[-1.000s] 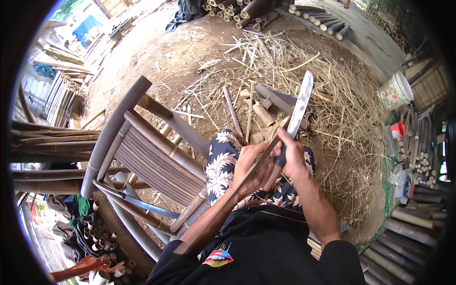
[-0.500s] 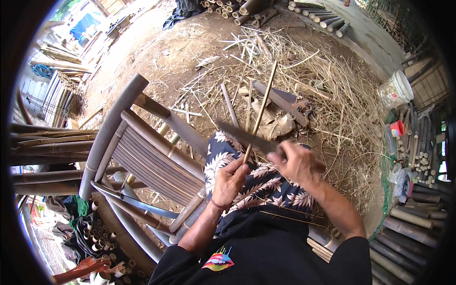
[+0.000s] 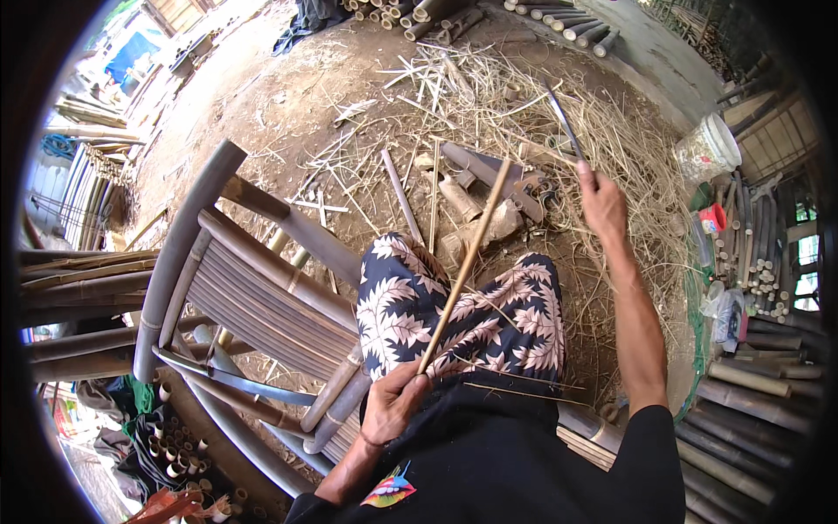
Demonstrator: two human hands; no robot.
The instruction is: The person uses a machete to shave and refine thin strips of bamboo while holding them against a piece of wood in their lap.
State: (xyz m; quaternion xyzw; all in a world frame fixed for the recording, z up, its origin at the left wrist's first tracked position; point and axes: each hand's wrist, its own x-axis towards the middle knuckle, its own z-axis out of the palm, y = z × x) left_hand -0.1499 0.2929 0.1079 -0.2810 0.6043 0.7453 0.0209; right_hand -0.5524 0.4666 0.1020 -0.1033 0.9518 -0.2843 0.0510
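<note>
1. Close to the person's waist, the left hand (image 3: pixel 397 403) is clamped around the lower end of a slender bamboo strip (image 3: pixel 470 262).
2. Over the lap, that strip slants up and away, between the legs in patterned trousers (image 3: pixel 393 301); a few thin slivers (image 3: pixel 524 384) lie across the black shirt (image 3: pixel 532 445).
3. Beyond the right knee, well apart from the left, the right hand (image 3: pixel 601 203) is closed on the handle of a knife (image 3: pixel 563 118), whose blade points away and stands clear of the strip.
4. Just beside the left leg is a bamboo chair (image 3: pixel 262 293) with a slatted panel.
5. Past the knees, a wooden block (image 3: pixel 491 229) lies on the ground.
6. Farther out, pale shavings (image 3: pixel 628 205) spread toward a white bucket (image 3: pixel 709 148).
7. Farthest off, cut bamboo poles (image 3: pixel 580 33) lie in a row.
</note>
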